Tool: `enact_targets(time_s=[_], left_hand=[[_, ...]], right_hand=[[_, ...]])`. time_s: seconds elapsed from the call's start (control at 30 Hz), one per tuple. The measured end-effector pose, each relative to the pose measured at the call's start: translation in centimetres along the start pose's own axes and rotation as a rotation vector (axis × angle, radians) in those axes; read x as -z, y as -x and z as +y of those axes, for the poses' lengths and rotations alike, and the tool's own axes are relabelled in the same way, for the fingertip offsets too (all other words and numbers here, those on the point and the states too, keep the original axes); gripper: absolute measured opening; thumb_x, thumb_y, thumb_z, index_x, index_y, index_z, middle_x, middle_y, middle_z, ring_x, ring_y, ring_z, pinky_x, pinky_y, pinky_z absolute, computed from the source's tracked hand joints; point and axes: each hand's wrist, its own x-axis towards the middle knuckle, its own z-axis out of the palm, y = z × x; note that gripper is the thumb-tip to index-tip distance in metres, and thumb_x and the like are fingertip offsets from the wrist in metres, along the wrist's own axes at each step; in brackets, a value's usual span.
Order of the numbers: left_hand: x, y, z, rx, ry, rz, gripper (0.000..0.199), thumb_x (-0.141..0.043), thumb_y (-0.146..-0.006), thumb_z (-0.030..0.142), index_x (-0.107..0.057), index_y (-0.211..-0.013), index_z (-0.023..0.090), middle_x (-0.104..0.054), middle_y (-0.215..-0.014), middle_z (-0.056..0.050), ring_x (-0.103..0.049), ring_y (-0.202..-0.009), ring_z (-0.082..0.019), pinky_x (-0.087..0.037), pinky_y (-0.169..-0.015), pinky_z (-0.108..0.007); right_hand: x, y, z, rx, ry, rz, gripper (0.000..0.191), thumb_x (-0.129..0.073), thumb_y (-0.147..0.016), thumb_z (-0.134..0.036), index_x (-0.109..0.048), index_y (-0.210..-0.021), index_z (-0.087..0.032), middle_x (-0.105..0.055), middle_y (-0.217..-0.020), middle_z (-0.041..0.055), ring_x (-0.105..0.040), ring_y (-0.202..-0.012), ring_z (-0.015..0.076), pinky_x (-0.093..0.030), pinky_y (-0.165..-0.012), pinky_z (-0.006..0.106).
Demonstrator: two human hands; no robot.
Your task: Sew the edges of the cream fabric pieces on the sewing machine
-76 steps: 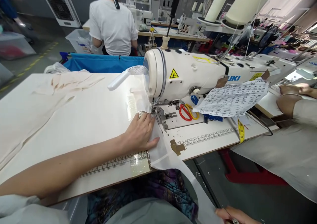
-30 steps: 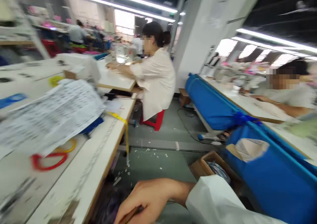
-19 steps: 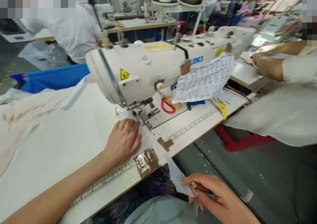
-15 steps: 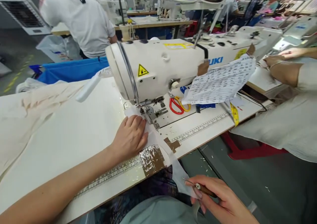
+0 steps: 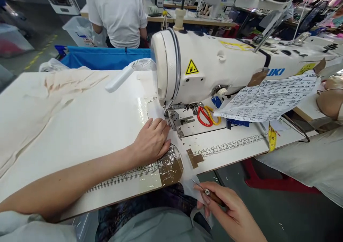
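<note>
My left hand [image 5: 153, 140] lies on a strip of white fabric [image 5: 177, 141] beside the presser foot of a white sewing machine [image 5: 206, 65], its fingers flat and close together. The strip runs from under the needle area over the table's front edge. Below that edge, my right hand [image 5: 223, 206] is closed round an awl [image 5: 214, 197] with a wooden handle, its thin metal point aimed up and left. The same hand's fingertips pinch the hanging end of the strip. Part of the strip under my left hand is hidden.
Scissors [image 5: 205, 115] with red and yellow handles lie beneath the machine arm. A written paper [image 5: 270, 97] is taped to the machine, and a yellow tape measure [image 5: 272, 138] hangs nearby. Pale cloth [image 5: 32, 106] covers the table's left side. Co-workers sit behind and at right.
The view has swung left, so the machine sits further right in the picture. My left hand stays by the presser foot; my right hand still holds the awl and strip.
</note>
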Motion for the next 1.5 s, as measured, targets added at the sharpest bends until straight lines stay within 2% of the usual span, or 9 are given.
enact_targets(time_s=[0.13, 0.3, 0.43, 0.53, 0.6, 0.7, 1.0, 1.23, 1.5], left_hand=[[-0.1, 0.0, 0.0, 0.002, -0.001, 0.037, 0.041, -0.039, -0.098, 0.034, -0.055, -0.121, 0.005, -0.054, -0.119, -0.017, -0.045, -0.115, -0.031, -0.04, -0.103, -0.048], [-0.1, -0.4, -0.3, 0.019, -0.052, 0.048, 0.035, -0.038, -0.098, 0.027, -0.057, -0.119, 0.006, -0.055, -0.108, -0.015, -0.047, -0.102, -0.029, -0.044, -0.092, -0.044], [-0.3, -0.6, -0.6, 0.029, -0.095, 0.017, 0.034, -0.041, -0.096, 0.021, -0.056, -0.122, 0.004, -0.056, -0.108, -0.015, -0.046, -0.098, -0.029, -0.045, -0.083, -0.042], [-0.3, -0.6, -0.8, 0.036, -0.089, 0.009, 0.036, -0.043, -0.094, 0.019, -0.054, -0.124, 0.003, -0.055, -0.11, -0.016, -0.046, -0.1, -0.029, -0.045, -0.083, -0.041], [-0.2, -0.4, -0.7, 0.032, -0.083, 0.015, 0.036, -0.042, -0.095, 0.02, -0.054, -0.124, 0.003, -0.055, -0.112, -0.016, -0.046, -0.102, -0.029, -0.045, -0.085, -0.041], [-0.2, -0.1, -0.6, 0.021, -0.087, 0.017, 0.037, -0.039, -0.096, 0.022, -0.054, -0.125, 0.004, -0.055, -0.114, -0.016, -0.047, -0.104, -0.029, -0.044, -0.086, -0.041], [-0.9, -0.6, -1.4, 0.071, -0.064, 0.014, 0.04, -0.039, -0.096, 0.027, -0.052, -0.128, 0.007, -0.054, -0.121, -0.016, -0.049, -0.109, -0.029, -0.043, -0.087, -0.043], [-0.7, -0.4, -1.1, 0.031, -0.056, 0.041, 0.041, -0.036, -0.096, 0.025, -0.053, -0.128, 0.005, -0.055, -0.126, -0.016, -0.046, -0.119, -0.029, -0.04, -0.096, -0.043], [-0.3, 0.1, -0.5, -0.027, 0.01, 0.038, 0.042, -0.037, -0.094, 0.025, -0.053, -0.127, 0.005, -0.055, -0.125, -0.018, -0.047, -0.118, -0.031, -0.041, -0.1, -0.046]], right_hand=[[-0.3, -0.9, -0.4, 0.016, 0.019, -0.005, 0.026, -0.048, -0.1, -0.019, -0.063, -0.12, -0.025, -0.071, -0.081, 0.0017, -0.064, -0.058, 0.0102, -0.052, -0.059, 0.019], [-1.0, -1.7, -0.9, -0.056, -0.045, -0.03, 0.024, -0.048, -0.101, -0.026, -0.062, -0.12, -0.022, -0.071, -0.081, 0.0028, -0.064, -0.059, 0.0107, -0.052, -0.062, 0.022], [-3.1, -1.9, -1.1, -0.236, -0.354, 0.006, 0.027, -0.049, -0.101, -0.04, -0.06, -0.114, -0.02, -0.069, -0.079, 0.0037, -0.066, -0.062, 0.013, -0.054, -0.062, 0.025], [-5.2, -1.9, -1.4, -0.333, -0.624, 0.058, 0.027, -0.054, -0.098, -0.047, -0.058, -0.103, -0.02, -0.068, -0.08, 0.0025, -0.067, -0.063, 0.0126, -0.054, -0.063, 0.025], [-6.3, -1.9, -1.7, -0.38, -0.696, 0.092, 0.029, -0.057, -0.096, -0.049, -0.057, -0.099, -0.02, -0.068, -0.081, 0.002, -0.067, -0.063, 0.0119, -0.053, -0.065, 0.025], [-7.0, -1.8, -1.8, -0.396, -0.661, 0.142, 0.032, -0.058, -0.096, -0.051, -0.059, -0.1, -0.02, -0.068, -0.081, 0.0024, -0.067, -0.065, 0.0121, -0.053, -0.067, 0.026], [-6.6, -1.6, -0.2, -0.273, -0.407, 0.225, 0.028, -0.051, -0.1, -0.046, -0.061, -0.106, -0.021, -0.068, -0.081, 0.003, -0.063, -0.061, 0.0107, -0.05, -0.062, 0.024], [-6.3, -2.1, -0.6, -0.224, -0.355, 0.204, 0.024, -0.048, -0.102, -0.041, -0.06, -0.107, -0.02, -0.07, -0.084, 0.0038, -0.066, -0.062, 0.0117, -0.053, -0.063, 0.024], [-5.4, -2.9, -0.1, -0.169, -0.257, 0.153, 0.024, -0.045, -0.102, -0.039, -0.058, -0.11, -0.02, -0.071, -0.085, 0.0046, -0.067, -0.059, 0.0123, -0.056, -0.06, 0.023]])
